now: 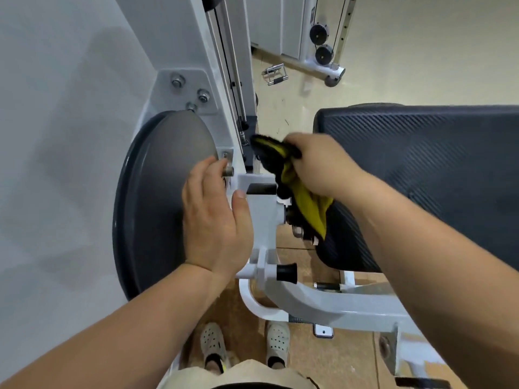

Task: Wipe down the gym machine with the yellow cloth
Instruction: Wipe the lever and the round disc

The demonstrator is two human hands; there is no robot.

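Right hand (317, 164) grips yellow cloth (302, 197) beside black pad (421, 169); open left hand (213, 220) rests on grey disc (157, 197).

Head view, steeply downward, close above hands (216, 217)

Right hand (320, 167) is covering the gathered middle of the yellow cloth (302, 203); its fingertips are lying out of sight in the folds. Cloth is hiding the fittings beside the black pad (421, 164), whose right end is running off frame. Left hand (213, 220) is blocking part of the grey disc (157, 192). White frame (323, 301) is blurring at lower right.
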